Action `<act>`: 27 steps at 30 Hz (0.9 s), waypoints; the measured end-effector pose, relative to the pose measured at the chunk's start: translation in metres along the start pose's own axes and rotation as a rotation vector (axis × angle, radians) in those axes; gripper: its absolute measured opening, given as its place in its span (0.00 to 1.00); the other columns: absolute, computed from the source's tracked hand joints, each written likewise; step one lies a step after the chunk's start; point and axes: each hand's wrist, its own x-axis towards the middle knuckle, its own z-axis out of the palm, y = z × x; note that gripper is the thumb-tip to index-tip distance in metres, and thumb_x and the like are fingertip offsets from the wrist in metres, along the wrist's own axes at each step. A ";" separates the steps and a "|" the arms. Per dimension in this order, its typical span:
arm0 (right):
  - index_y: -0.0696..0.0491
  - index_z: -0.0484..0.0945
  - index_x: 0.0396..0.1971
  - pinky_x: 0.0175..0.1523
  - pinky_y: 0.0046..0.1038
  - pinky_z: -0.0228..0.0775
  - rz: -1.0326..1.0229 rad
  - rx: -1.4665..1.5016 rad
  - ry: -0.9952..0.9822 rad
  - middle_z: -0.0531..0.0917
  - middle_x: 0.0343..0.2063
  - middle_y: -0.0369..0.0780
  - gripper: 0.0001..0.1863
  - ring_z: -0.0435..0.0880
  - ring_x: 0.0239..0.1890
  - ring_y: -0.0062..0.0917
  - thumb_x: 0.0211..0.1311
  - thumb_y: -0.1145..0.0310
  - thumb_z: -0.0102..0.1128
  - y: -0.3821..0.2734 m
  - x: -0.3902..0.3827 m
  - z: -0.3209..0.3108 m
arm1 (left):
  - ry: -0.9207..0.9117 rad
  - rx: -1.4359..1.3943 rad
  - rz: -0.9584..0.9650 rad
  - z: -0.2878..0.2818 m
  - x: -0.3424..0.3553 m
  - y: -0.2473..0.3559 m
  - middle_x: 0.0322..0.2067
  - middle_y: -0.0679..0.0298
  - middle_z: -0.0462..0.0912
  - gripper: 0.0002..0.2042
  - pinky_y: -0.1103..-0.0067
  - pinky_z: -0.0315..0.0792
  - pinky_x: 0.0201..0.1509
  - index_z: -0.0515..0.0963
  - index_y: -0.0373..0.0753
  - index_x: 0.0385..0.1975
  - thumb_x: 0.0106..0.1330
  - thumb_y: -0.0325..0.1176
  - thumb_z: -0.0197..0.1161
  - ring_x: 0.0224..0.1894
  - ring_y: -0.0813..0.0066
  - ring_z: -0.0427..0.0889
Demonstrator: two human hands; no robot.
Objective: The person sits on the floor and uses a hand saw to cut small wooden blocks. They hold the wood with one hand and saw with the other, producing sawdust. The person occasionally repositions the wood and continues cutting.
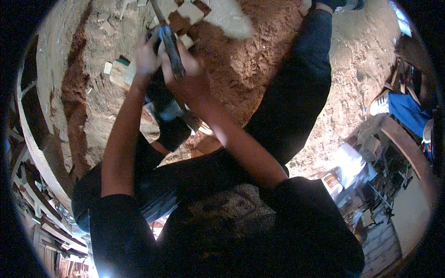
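A long tool [172, 50] lies in the right hand [191, 72], fingers curled round its dark handle, shaft pointing away from the body; the left hand [145, 59] sits just beside, fingers bent, its hold unclear. Below is rough brown ground [241, 60] with scattered blocks [191, 11]; a white tub [332, 182] stands at right

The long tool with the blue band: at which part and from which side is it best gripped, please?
Best, I think, grip the tool by its dark handle, from the lower right, where the right hand has it. The handle looks thicker than the narrow part beyond the blue band, and its near end slants toward the right forearm.
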 end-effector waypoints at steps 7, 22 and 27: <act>0.60 0.72 0.61 0.42 0.36 0.79 -0.142 -0.016 0.021 0.86 0.38 0.51 0.22 0.89 0.38 0.37 0.72 0.66 0.58 0.030 -0.030 -0.010 | 0.128 0.040 0.051 -0.006 0.001 0.006 0.45 0.46 0.81 0.19 0.62 0.76 0.52 0.81 0.37 0.54 0.66 0.39 0.67 0.47 0.47 0.81; 0.61 0.79 0.48 0.32 0.30 0.73 -0.184 -0.211 -0.014 0.83 0.26 0.43 0.13 0.82 0.27 0.26 0.74 0.66 0.57 0.015 -0.016 -0.006 | 0.146 0.045 -0.092 0.008 0.003 0.012 0.51 0.51 0.82 0.21 0.59 0.76 0.57 0.78 0.41 0.59 0.72 0.45 0.59 0.51 0.47 0.82; 0.61 0.81 0.45 0.31 0.31 0.69 -0.298 -0.187 0.114 0.80 0.23 0.42 0.14 0.78 0.25 0.28 0.74 0.64 0.58 0.036 -0.052 -0.029 | 0.131 0.106 -0.051 0.009 0.012 0.011 0.54 0.52 0.81 0.22 0.60 0.75 0.58 0.75 0.42 0.60 0.74 0.48 0.56 0.54 0.51 0.81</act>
